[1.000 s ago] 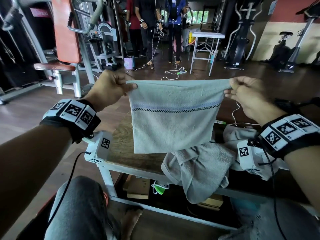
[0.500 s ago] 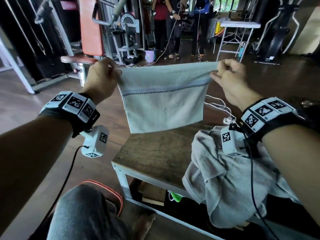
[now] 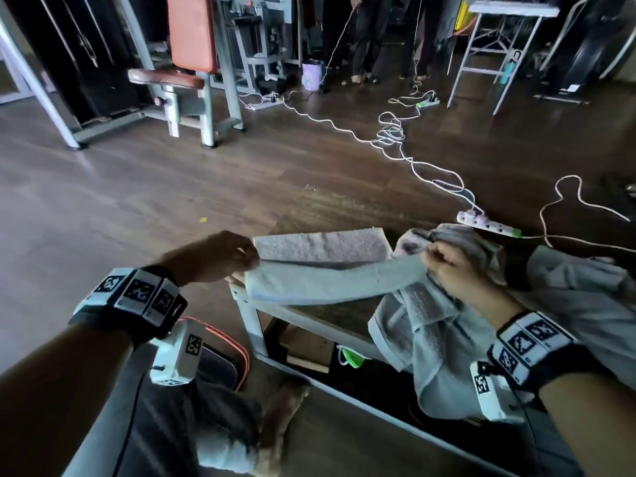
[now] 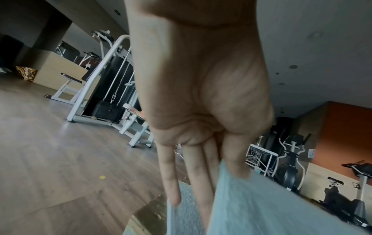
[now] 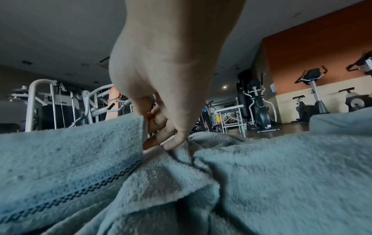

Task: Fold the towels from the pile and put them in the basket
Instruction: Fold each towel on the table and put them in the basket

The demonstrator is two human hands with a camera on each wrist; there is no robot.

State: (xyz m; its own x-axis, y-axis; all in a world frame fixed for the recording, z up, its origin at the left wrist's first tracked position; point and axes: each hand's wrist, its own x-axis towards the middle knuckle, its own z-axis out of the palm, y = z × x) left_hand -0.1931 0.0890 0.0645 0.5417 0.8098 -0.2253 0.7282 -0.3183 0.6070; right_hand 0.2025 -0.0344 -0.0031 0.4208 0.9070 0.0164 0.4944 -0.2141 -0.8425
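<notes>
A pale blue-grey towel (image 3: pixel 327 280) (image 5: pixel 70 151) lies across the left part of the wooden table (image 3: pixel 251 321). Its far half rests flat, and the near edge is raised between my hands. My left hand (image 3: pixel 220 256) (image 4: pixel 201 159) pinches the towel's left corner between thumb and fingers. At the right corner, my right hand (image 3: pixel 451 266) (image 5: pixel 161 132) pinches the edge just above the pile of crumpled towels (image 3: pixel 433 339) (image 5: pixel 281 174). The pile hangs over the table's front right side.
A dark container with an orange rim (image 3: pixel 237 349) sits on the floor by my left knee. White cables and a power strip (image 3: pixel 488 223) lie beyond the table. Gym machines (image 3: pixel 192 80) and standing people fill the far floor. Boxes sit on the shelf under the table.
The towel hung upright in the air between my hands before. Both hands have come down and forward, laying its lower part flat on the table.
</notes>
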